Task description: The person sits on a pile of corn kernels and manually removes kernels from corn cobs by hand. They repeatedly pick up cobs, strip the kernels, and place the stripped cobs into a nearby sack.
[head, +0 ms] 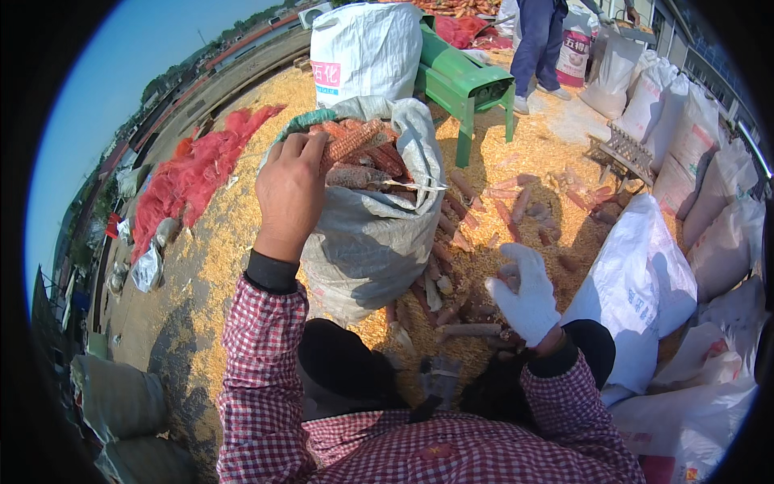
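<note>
Bare, my left hand [291,187] is over the left rim of a pale woven sack [369,248] full of orange-red corn cobs. Its curled fingers meet the end of one cob [357,143]. The fingertips are hidden, so I cannot tell whether they grip that cob or the rim. A white knitted glove covers my right hand [525,296], which hovers low over the ground to the right of the sack. Its thumb and fingers are spread, and a reddish cob shows behind the gap. Around it, several bare cobs [471,330] lie on loose yellow kernels [484,242].
Beyond the sack are a green metal machine [465,75] and a large white bag [366,51]. Filled sacks [689,151] line the right side. Red netting [187,172] lies at left. A wooden rack [620,158] and a standing person [535,45] are at back right.
</note>
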Demonstrator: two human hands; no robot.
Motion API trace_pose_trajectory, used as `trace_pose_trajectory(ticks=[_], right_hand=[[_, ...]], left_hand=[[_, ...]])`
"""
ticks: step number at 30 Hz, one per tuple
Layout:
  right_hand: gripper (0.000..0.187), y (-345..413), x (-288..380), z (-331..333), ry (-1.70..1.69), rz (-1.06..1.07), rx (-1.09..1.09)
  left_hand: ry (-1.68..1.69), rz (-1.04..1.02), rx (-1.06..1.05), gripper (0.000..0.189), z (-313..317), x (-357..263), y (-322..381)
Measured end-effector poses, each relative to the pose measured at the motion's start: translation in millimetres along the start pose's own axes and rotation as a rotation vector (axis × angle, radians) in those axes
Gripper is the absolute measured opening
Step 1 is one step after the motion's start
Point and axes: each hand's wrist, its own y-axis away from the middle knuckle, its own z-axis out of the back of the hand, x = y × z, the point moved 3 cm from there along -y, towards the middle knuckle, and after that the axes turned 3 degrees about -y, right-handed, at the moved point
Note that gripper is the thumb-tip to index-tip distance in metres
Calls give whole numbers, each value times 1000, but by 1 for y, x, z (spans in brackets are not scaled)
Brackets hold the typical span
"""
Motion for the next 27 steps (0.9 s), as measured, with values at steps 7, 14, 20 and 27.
trace_pose_trajectory(ticks=[7, 14, 20, 27], right_hand=[[43, -7, -19, 101, -329, -74, -484], [28, 11, -118, 152, -558, -316, -444], [54, 68, -271, 64, 89, -482, 55], [71, 56, -253, -81, 475, 361, 696]], left_hand=[[-119, -270, 394, 52, -79, -13, -42], [79, -368, 439, 27, -114, -32, -67], [353, -298, -65, 17, -41, -80, -41], [735, -372, 428, 23, -43, -148, 102]])
